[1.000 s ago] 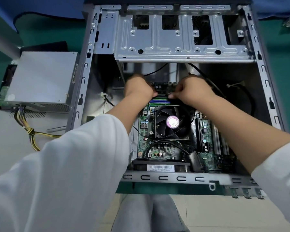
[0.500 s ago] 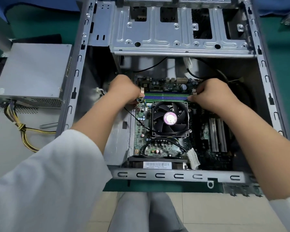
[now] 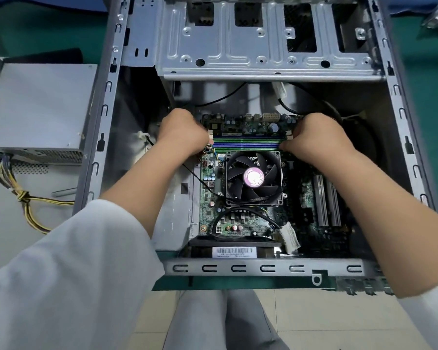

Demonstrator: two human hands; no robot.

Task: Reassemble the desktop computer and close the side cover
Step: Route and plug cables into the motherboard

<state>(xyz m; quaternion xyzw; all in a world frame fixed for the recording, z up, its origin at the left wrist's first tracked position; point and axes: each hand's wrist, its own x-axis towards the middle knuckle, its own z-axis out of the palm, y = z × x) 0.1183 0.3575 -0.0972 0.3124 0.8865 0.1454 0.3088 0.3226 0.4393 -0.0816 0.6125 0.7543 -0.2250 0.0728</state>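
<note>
Open desktop case lies on green desk, side cover off. Left hand and right hand, fingers curled, press opposite ends of the memory module at 12 o'clock of the CPU fan. Power supply sits at the case's 9 o'clock.

1. A green table top carries everything; it shows at the upper left, at the far right, and as a strip under the near edge of the case.
2. An open grey computer case lies on its side in the middle of the table, its open face up.
3. Left of the case, a grey power supply box rests on a flat grey panel, touching or just beside the case wall.
4. A bundle of yellow and black wires runs from the box across the panel.
5. Below the table's near edge is a pale tiled floor.
</note>
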